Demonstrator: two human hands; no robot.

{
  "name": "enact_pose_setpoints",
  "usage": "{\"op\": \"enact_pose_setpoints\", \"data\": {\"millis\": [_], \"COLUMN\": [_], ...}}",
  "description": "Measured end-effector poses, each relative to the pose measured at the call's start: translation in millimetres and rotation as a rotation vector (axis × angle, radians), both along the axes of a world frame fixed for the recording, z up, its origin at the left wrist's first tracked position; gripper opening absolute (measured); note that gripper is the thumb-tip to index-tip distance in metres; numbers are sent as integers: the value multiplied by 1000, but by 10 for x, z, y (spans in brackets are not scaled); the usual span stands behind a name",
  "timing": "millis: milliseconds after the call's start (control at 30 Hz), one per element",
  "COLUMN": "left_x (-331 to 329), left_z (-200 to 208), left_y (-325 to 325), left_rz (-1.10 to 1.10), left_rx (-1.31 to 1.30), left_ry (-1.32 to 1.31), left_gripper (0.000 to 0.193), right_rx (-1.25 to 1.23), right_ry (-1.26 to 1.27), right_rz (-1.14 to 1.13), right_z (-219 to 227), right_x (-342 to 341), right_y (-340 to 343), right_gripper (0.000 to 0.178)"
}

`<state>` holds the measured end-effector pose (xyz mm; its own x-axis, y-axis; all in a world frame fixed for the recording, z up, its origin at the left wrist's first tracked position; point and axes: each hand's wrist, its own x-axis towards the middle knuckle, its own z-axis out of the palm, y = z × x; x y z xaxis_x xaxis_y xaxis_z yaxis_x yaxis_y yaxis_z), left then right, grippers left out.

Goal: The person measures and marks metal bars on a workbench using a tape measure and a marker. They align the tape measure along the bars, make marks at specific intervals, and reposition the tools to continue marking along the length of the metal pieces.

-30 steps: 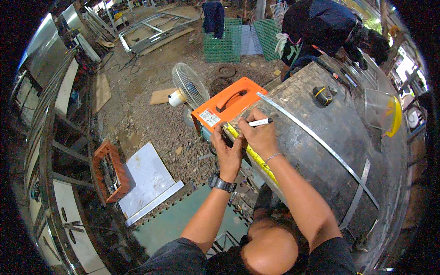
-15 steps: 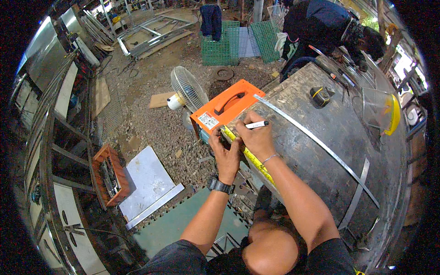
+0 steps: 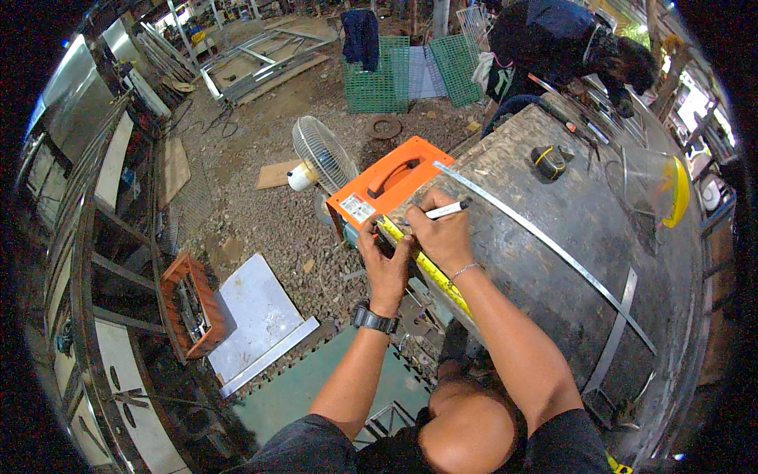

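Observation:
A yellow tape measure blade (image 3: pixel 433 270) runs along the near-left edge of the worktable (image 3: pixel 521 288). My left hand (image 3: pixel 384 267) pinches its far end between thumb and fingers. Close beside it, my right hand (image 3: pixel 444 238) grips a white marker (image 3: pixel 447 210), with its tip pointing down at the blade's edge; the exact contact point is hidden by my fingers. Just beyond both hands is an orange machine case (image 3: pixel 387 182) with a black carry handle. On the tabletop lies a long thin metal strip (image 3: pixel 545 239), slanting down to the right.
A black-and-yellow tape measure (image 3: pixel 550 163), a flat metal bar (image 3: pixel 614 336) and a clear face shield (image 3: pixel 671 193) rest on the table. A fan (image 3: pixel 322 152) stands on the gravel beyond. At lower left are an orange crate (image 3: pixel 192 308) and a pale sheet (image 3: pixel 257 316). Another person (image 3: pixel 553 47) bends over at upper right.
Both hands stay nearly in place on the tape measure blade. The marker's back end has swung slightly up and to the right.

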<state>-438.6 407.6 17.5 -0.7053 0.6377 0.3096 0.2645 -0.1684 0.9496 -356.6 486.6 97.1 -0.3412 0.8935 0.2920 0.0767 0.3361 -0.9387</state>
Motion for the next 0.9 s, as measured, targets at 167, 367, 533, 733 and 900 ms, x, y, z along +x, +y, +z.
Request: {"op": "enact_pose_setpoints", "data": {"millis": [167,367,533,733,900], "left_x": [21,23,30,35,23], "left_z": [62,80,83,52,11], "left_y": [-42,-62,-76,-47,-30], "left_rz": [-7,-35,-24,-21,-5], "left_rx": [-48,-43,-90,-64,-77], "left_ry": [-20,-13,20,-6,13], "left_gripper": [66,75,80,82,81], "right_rx": [83,44,153,155,185], "right_ry": [14,1,-51,-85,-145], "right_rz": [-85,-31,-52,-48,-79], "right_z": [2,-25,-100,-123,-89], "right_x": [38,19,14,10,-2], "right_y": [-28,-26,24,36,23], "right_gripper": [27,29,27,23,22]}}
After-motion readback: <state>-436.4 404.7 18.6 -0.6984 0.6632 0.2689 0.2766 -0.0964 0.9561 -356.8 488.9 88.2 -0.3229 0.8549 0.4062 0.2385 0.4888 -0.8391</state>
